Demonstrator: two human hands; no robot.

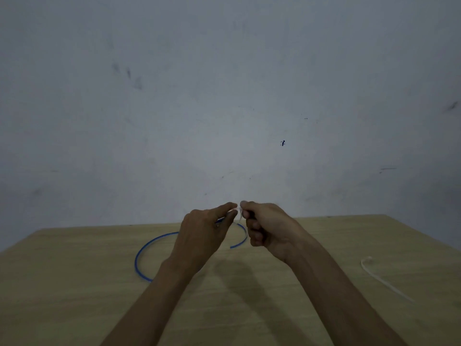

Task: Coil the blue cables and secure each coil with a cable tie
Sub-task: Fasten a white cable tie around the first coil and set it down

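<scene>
Left hand (199, 236) pinches the blue cable (149, 245), whose loop lies on the wooden surface (62, 283) partly hidden behind that wrist, while the right hand (267, 228) is curled shut, fingertips nipping a pale cable tie (240, 213) between both hands. Well apart to the right lies a spare cable tie (381, 278); a grey wall (224, 96) rises behind.

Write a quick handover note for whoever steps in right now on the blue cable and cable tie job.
Left hand: pinched on the blue cable and the cable tie.
Right hand: pinched on the same tie, fingertips meeting the left.
Cable: one loop, partly lifted above the wooden table.
Spare tie: lies on the table at right.
Done: cable looped. Whether the tie is locked cannot be seen.
Left: finish cinching the tie.
</scene>
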